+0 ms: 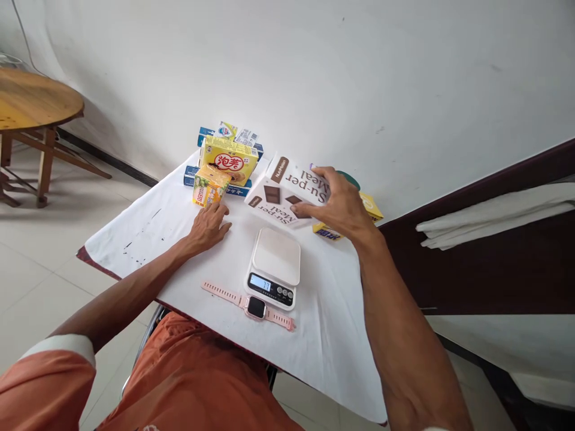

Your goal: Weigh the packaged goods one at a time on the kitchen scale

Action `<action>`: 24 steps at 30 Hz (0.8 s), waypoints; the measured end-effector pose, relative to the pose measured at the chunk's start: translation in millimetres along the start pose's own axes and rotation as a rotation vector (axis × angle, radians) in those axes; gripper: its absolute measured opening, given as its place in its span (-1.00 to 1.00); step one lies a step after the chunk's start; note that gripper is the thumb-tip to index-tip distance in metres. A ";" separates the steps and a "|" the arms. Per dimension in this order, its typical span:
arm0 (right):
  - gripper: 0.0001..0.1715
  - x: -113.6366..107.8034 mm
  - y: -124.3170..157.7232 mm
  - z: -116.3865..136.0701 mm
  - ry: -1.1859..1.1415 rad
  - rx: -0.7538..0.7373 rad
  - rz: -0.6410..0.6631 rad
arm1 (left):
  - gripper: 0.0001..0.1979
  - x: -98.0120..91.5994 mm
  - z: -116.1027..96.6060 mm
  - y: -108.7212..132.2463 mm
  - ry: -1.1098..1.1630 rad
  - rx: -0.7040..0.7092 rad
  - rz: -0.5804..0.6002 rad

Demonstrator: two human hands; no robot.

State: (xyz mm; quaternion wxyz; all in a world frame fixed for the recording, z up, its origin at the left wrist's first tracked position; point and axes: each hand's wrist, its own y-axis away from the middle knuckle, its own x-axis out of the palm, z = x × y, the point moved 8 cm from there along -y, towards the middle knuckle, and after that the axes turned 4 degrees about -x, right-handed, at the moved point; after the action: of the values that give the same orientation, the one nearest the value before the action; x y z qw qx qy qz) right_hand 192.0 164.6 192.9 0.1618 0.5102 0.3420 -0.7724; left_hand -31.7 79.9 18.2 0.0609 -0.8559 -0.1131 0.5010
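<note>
My right hand [339,203] grips a white "Su-per Meal" box [287,164] with chocolate pieces printed on it, thumb on the near face. The box is tilted above the far side of the table, behind a white digital scale [276,256]. The scale's lit display seems to read 77, and nothing lies on its plate. Palm down, my left hand [209,227] rests on the white cloth with fingers apart. Its fingertips are at the base of a small yellow-orange pack [210,185]; whether they touch it I cannot tell. Before the scale lies a pink-strapped smartwatch [256,307].
Behind the pack stands a yellow box [229,160] among blue boxes [191,175]. Another yellow box [327,231] and a green round thing [349,179] are partly hidden by my right hand. The wall borders the table [179,287]; a round wooden table [40,99] stands left.
</note>
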 end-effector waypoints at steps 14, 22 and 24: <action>-0.16 71.1 -58.3 -11.4 -0.238 -0.013 0.218 | -0.76 3.8 2.4 1.2 -0.040 -0.022 0.050; -0.13 94.4 -53.2 -12.6 -0.236 -0.026 0.268 | -0.64 4.9 -1.4 2.6 -0.064 -0.042 0.042; -0.10 101.3 -60.5 -13.1 -0.231 -0.042 0.236 | -0.72 2.9 1.6 1.5 -0.065 -0.063 0.024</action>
State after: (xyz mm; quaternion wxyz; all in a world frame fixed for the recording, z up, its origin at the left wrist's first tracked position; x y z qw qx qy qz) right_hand 121.3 227.0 120.6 0.3003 0.4510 0.2747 -0.7943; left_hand -31.5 79.1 14.7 0.0242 -0.8419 -0.1205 0.5255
